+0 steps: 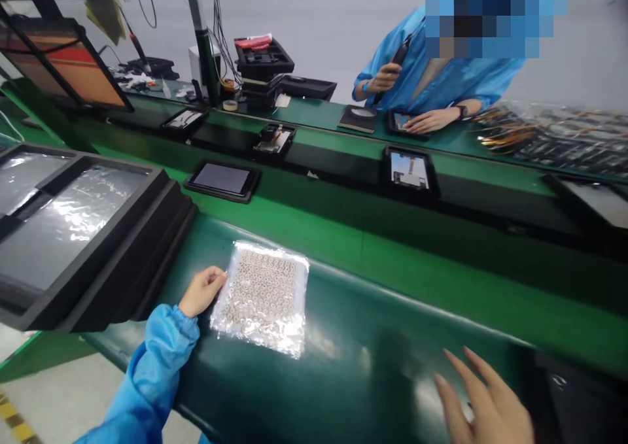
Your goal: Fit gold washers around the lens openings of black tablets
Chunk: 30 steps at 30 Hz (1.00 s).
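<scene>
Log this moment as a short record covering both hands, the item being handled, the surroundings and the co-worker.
Left hand: pinching the near side edge of the clear bag
Right hand: open, fingers spread; contact with the table unclear
Bag contents: rows of small round parts
Bag position: lying flat on the table
Left side: stack of black trays
Far side: grey-screened device in a black tray
Co-worker: one hand grips a black tool; the other hand rests at a device
</scene>
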Motion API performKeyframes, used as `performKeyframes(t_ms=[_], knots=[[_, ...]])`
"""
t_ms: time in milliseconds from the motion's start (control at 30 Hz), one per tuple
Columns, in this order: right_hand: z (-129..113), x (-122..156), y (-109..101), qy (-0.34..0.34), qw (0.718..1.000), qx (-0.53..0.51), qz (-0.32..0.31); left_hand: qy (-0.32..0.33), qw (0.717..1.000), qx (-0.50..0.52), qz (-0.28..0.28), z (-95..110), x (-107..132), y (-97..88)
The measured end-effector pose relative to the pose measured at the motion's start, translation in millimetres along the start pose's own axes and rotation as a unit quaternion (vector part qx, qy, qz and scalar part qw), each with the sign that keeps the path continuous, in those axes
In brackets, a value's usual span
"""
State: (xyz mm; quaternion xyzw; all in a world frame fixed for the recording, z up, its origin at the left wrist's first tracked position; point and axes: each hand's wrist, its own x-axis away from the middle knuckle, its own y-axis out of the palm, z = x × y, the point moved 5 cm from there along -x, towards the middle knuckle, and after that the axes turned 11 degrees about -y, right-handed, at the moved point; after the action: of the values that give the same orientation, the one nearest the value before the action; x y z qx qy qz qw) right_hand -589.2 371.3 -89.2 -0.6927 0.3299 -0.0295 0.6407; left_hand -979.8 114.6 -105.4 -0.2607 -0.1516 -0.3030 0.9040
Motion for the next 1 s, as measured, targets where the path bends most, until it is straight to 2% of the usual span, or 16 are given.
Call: performKeyframes(t_ms=[100,200,267,300,400,533,733,833,1000], knots=[[-75.8,-44.5,14.9,-0.061,0.981,-0.181,-0.019,0.002,0.998,0.048,-0.048,17.3,17.0,7.9],[-146.8,-85.5,36.9,-0.085,0.924,-0.358,-0.101,0.018,0.992,0.086,-0.089,41.4,36.0,23.8],[-176.0,-108.7,43.1,-0.069,0.891,-0.428,-0.135,0.031,0.986,0.106,-0.122,58.5,45.6,37.9],[-184.1,-118.3,42.3,-0.059,0.884,-0.443,-0.140,0.037,0.983,0.116,-0.140,66.7,49.1,45.2],[-191.6,-134.1,29.0,-0.041,0.897,-0.411,-0.157,0.056,0.971,0.147,-0.180,86.1,55.2,63.1],[-192.8,-129.0,4.4,-0.029,0.923,-0.317,-0.217,0.070,0.960,0.177,-0.204,96.2,57.4,74.5],[-202.1,-110.5,-12.3,-0.047,0.911,-0.285,-0.295,0.077,0.958,0.200,-0.192,96.5,58.3,78.2],[-200.0,-102.8,-14.7,-0.048,0.918,-0.288,-0.269,0.076,0.958,0.205,-0.185,95.3,59.3,79.2],[-202.4,-94.6,-18.4,-0.095,0.922,-0.331,-0.174,0.074,0.960,0.210,-0.173,90.0,59.5,75.8]])
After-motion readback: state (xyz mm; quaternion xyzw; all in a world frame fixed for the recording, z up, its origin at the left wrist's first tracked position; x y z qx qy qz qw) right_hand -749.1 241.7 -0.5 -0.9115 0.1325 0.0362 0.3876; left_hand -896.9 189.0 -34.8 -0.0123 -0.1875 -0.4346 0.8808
